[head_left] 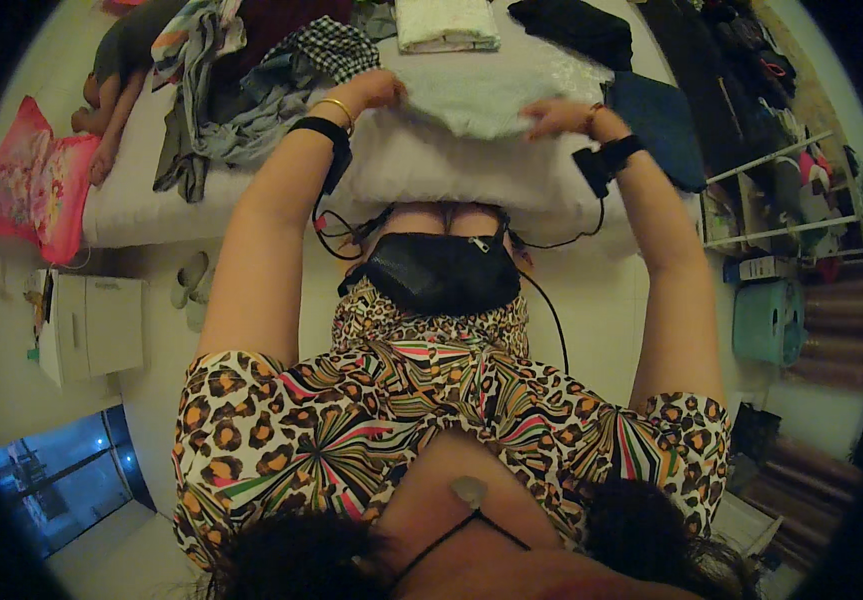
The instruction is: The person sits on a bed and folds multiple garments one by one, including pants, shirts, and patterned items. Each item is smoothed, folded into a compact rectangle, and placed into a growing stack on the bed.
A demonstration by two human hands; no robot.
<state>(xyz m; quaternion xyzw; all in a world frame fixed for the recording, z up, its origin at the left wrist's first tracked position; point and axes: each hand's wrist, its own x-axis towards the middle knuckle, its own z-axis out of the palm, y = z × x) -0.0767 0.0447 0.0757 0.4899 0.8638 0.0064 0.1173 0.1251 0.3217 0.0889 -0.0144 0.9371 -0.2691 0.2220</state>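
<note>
A pale, light-coloured cloth lies spread on the bed in front of me. My left hand is at the cloth's left edge with its fingers bent; whether it grips the fabric cannot be told. Blurred, my right hand is at the right edge, fingers apart. Behind the cloth is a folded white textile. A black-and-white checked cloth and a heap of grey garments lie by my left hand. Right of my right hand is a folded dark blue cloth, with a black garment behind it.
Another person is at the bed's left side, by a pink floral pillow. A white cabinet stands on the left floor. On the right are a white metal rack and a teal plastic container. Cables hang from my wrist straps.
</note>
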